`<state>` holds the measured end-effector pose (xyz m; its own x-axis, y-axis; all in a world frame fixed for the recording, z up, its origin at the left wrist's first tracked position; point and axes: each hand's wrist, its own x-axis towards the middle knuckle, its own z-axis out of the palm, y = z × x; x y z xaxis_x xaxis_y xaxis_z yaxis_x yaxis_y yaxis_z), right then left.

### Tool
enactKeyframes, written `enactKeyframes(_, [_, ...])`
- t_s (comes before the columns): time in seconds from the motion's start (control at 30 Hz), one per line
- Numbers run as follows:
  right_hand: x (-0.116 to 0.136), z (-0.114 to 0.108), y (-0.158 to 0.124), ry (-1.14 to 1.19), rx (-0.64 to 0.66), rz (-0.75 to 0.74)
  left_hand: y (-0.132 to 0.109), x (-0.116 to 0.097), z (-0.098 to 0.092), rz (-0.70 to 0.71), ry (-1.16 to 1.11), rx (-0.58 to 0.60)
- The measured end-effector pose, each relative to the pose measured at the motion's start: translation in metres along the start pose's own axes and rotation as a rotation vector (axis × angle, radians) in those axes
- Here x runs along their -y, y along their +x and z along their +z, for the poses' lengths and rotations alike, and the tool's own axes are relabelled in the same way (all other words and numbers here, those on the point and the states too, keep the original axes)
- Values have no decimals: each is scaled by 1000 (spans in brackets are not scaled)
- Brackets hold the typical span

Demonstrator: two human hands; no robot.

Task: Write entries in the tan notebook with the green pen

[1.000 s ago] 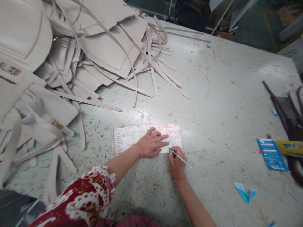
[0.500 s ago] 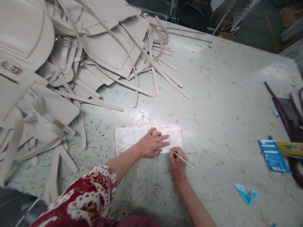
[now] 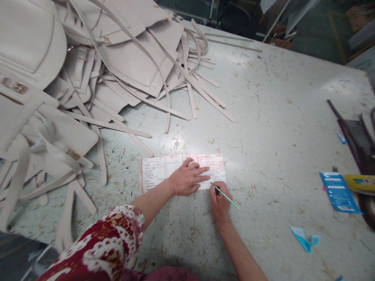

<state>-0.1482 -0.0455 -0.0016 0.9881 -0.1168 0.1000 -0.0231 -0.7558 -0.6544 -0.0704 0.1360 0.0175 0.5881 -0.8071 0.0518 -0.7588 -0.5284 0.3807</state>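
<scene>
An open notebook (image 3: 164, 162) with handwriting and red printed marks lies flat on the table in front of me. My left hand (image 3: 189, 178) rests on its pages, palm down with fingers spread. At the lower right corner of the notebook, my right hand (image 3: 220, 201) grips a thin green pen (image 3: 227, 197). The pen's dark tip meets the right page or hovers just over it; I cannot tell which. The words on the pages are too small to read, and my left hand hides part of them.
Cream leather bag pieces with straps (image 3: 140, 62) are heaped at the left and back of the worktable (image 3: 263, 128). On the right lie a blue packet (image 3: 340, 192), a yellow object (image 3: 361, 182), dark straps (image 3: 354, 136) and a torn blue scrap (image 3: 304, 239).
The pen tip and my right hand have shifted very slightly at the page. My left hand and the notebook stay in place.
</scene>
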Motion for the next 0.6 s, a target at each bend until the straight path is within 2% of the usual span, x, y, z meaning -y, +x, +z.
enactKeyframes(0.6, [0,0,-1,9,1,10,0,0,0,-10,-15,2])
